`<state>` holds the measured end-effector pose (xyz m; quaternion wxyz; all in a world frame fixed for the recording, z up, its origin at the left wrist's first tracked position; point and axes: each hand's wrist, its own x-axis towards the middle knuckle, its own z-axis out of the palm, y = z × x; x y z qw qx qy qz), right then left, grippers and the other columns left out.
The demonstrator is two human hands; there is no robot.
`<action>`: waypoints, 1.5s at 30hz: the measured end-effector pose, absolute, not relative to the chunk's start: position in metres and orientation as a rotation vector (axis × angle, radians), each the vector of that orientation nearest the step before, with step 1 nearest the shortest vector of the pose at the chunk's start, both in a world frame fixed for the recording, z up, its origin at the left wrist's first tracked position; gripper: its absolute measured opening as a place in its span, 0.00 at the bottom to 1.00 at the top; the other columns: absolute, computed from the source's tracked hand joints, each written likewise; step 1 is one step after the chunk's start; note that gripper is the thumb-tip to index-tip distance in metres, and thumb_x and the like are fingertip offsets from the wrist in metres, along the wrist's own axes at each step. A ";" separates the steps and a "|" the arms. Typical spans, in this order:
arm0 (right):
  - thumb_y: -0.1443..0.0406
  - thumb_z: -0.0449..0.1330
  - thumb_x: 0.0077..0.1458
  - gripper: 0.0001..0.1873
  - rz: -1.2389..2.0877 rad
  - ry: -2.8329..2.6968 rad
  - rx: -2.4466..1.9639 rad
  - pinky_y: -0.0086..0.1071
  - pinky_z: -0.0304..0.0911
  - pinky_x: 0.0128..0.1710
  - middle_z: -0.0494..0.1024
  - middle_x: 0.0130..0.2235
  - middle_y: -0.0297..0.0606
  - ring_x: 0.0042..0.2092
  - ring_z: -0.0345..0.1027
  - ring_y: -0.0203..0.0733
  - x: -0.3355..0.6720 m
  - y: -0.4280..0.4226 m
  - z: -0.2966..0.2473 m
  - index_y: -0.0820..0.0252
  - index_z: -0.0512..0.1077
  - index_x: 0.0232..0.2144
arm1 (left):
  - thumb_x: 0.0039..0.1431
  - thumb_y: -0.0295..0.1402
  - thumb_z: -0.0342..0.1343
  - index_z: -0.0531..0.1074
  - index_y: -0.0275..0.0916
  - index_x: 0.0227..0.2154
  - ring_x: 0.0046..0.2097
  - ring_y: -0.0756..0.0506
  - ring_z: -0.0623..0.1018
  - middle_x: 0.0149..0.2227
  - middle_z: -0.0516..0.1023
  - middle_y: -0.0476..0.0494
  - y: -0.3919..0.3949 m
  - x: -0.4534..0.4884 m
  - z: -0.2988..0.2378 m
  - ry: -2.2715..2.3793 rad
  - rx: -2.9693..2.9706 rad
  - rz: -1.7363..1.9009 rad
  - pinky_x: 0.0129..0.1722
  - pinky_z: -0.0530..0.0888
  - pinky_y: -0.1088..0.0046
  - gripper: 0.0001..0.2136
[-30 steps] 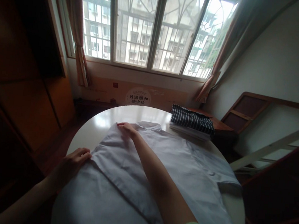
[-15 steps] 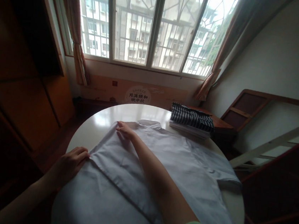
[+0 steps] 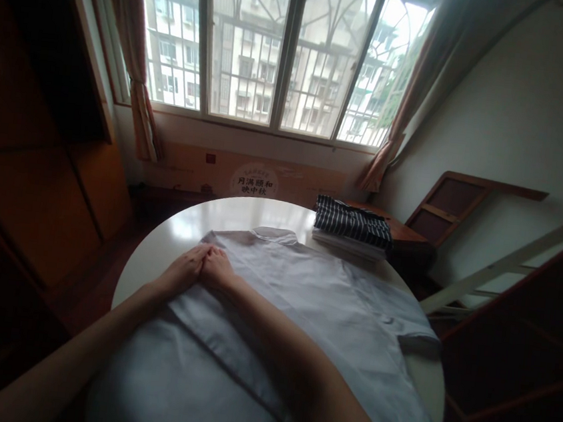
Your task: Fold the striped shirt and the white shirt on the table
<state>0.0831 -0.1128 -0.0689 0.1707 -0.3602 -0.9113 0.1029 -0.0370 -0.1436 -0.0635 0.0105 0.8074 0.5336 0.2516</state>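
Observation:
A white shirt is spread on the round table, its collar at the far side and one short sleeve out to the right. Its left side is folded inward, with a long edge slanting toward me. My left hand and my right hand meet at the shirt's left shoulder, just below its corner. The fingers of both are bent and closed on the cloth; their tips are partly hidden. My right forearm crosses over the shirt.
A folded black striped garment lies on a white folded stack at the back right of the white table. Behind it stands a wooden chair. A pale ladder-like frame leans at the right, and cabinets are on the left.
My left hand has moved up and right from the shirt's left edge to the shoulder, beside my right hand. My right hand has drawn slightly toward me from the shoulder corner.

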 end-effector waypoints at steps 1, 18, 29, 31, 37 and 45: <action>0.68 0.47 0.55 0.24 0.284 -2.592 -1.017 0.43 0.45 0.57 0.59 0.57 0.55 0.58 0.49 0.49 0.084 -0.112 -0.070 0.74 0.56 0.54 | 0.56 0.28 0.34 0.59 0.29 0.53 0.56 0.46 0.63 0.55 0.64 0.35 -0.140 -0.039 -0.069 1.679 2.510 0.757 0.56 0.59 0.64 0.22; 0.52 0.44 0.57 0.33 0.283 -2.632 -1.047 0.41 0.42 0.58 0.52 0.60 0.51 0.62 0.41 0.47 0.201 -0.179 -0.056 0.69 0.54 0.57 | 0.61 0.37 0.33 0.57 0.29 0.55 0.60 0.41 0.56 0.59 0.56 0.33 -0.153 -0.047 -0.069 2.279 2.230 0.314 0.56 0.55 0.59 0.24; 0.53 0.45 0.57 0.32 0.292 -2.604 -1.087 0.41 0.42 0.58 0.53 0.60 0.50 0.62 0.41 0.46 0.206 -0.184 -0.053 0.67 0.53 0.58 | 0.58 0.28 0.36 0.59 0.33 0.54 0.58 0.44 0.61 0.57 0.62 0.35 -0.166 -0.047 -0.070 2.058 2.485 0.499 0.55 0.59 0.62 0.21; 0.53 0.45 0.57 0.32 0.289 -2.602 -1.081 0.42 0.42 0.58 0.53 0.60 0.50 0.62 0.42 0.46 0.207 -0.184 -0.053 0.68 0.54 0.58 | 0.60 0.32 0.35 0.58 0.35 0.55 0.59 0.44 0.59 0.58 0.59 0.38 -0.171 -0.047 -0.068 1.974 2.462 0.365 0.56 0.58 0.60 0.21; 0.53 0.44 0.57 0.33 0.292 -2.611 -1.100 0.42 0.41 0.58 0.52 0.61 0.50 0.62 0.41 0.47 0.206 -0.184 -0.053 0.68 0.53 0.58 | 0.60 0.35 0.35 0.56 0.35 0.56 0.61 0.42 0.54 0.60 0.56 0.38 -0.167 -0.035 -0.055 2.073 2.396 0.156 0.57 0.51 0.53 0.23; 0.52 0.43 0.57 0.33 0.245 -2.613 -1.087 0.42 0.41 0.58 0.53 0.60 0.50 0.61 0.43 0.47 0.207 -0.183 -0.056 0.68 0.54 0.58 | 0.59 0.31 0.33 0.53 0.28 0.57 0.62 0.45 0.51 0.61 0.51 0.38 -0.107 -0.011 -0.065 2.027 2.470 0.142 0.57 0.55 0.66 0.24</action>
